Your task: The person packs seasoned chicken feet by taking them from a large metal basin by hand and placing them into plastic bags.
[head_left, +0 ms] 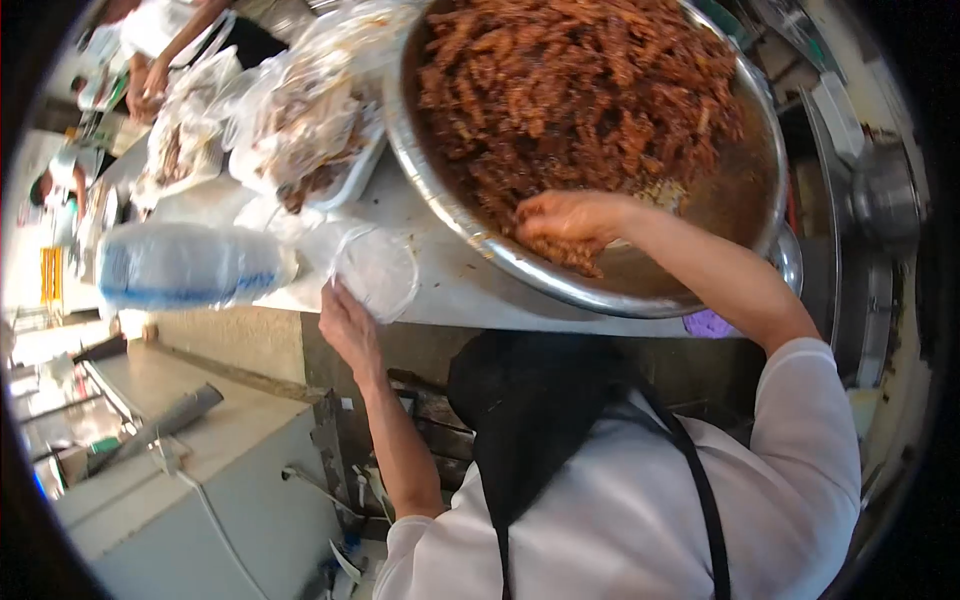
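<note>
A large metal bowl (440,195) holds a heap of glossy reddish-brown food strips (580,90). Inside its near rim, my right hand (570,217) has its fingers curled down over a clump of the strips. My left hand (350,328) grips the edge of a round clear plastic tub (377,272), left of the bowl. That tub's open mouth faces up toward me, and I see no food in it. Beside it lies a long plastic-wrapped stack of clear tubs (190,265) with blue print.
Bagged dry brownish food fills a white tray (350,175) at the back of the pale table (470,285); another bagged container (180,160) is farther left. Other people stand at the upper left. A light-coloured counter (210,440) is at lower left, and metal pots (885,190) are at right.
</note>
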### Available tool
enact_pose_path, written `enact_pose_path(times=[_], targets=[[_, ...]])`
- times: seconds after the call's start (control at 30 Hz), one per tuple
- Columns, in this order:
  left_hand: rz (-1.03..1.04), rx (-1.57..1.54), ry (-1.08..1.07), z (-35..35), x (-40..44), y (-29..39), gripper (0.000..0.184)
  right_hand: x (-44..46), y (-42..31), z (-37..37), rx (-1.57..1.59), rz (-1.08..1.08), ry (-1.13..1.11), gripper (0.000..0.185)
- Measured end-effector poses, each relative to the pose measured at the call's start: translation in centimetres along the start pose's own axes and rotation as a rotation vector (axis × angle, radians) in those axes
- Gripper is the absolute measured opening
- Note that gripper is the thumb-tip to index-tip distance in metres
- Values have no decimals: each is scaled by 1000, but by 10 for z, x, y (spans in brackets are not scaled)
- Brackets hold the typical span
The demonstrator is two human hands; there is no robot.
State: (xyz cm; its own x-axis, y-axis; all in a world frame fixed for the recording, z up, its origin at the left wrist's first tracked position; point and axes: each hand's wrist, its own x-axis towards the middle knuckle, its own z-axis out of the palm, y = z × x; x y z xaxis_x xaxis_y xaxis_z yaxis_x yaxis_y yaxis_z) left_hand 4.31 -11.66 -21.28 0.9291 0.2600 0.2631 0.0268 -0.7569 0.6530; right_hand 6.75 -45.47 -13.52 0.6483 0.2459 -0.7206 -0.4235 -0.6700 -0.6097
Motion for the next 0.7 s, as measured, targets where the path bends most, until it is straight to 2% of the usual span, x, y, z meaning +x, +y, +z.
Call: enact_pose_path(times=[0.03,0.07,0.13,0.17,0.23,0.27,0.3,0.33,0.37,0.4,0.47,0.57,0.67,0.7], targets=[[2,5,16,-1,2,0,25,-6,-20,-6,128,-27,9,58],[6,10,30,-1,5,-1,25,5,-21,-8,206,-144,31,56],[1,5,48,-5,7,3,26,-8,-64,-10,539,-183,-198,49],[-5,-7,54,-8,9,11,26,2,-76,-1,571,-237,-240,30],[31,-91,87,-14,12,30,27,19,-111,26,621,-221,-350,20],[27,-97,93,-19,11,39,27,49,-118,46,669,-192,-469,20],[25,-103,97,-23,10,47,26,98,-112,70,871,-293,-686,24],[25,-109,99,-26,10,51,26,120,-117,84,911,-463,-1080,26],[77,-199,188,-21,8,44,25,185,-107,121,1010,-521,-738,26],[41,-193,183,-21,11,37,25,152,-156,127,798,-222,-351,26],[-36,-174,171,-29,22,20,25,162,-166,128,604,-119,-366,25],[-95,-257,123,-27,40,-15,25,174,-154,132,192,-486,-238,27],[-170,-358,62,-35,50,-23,25,114,-166,110,-427,-676,-65,27],[-198,-409,44,-36,52,-23,25,117,-163,110,-416,-660,-48,25]])
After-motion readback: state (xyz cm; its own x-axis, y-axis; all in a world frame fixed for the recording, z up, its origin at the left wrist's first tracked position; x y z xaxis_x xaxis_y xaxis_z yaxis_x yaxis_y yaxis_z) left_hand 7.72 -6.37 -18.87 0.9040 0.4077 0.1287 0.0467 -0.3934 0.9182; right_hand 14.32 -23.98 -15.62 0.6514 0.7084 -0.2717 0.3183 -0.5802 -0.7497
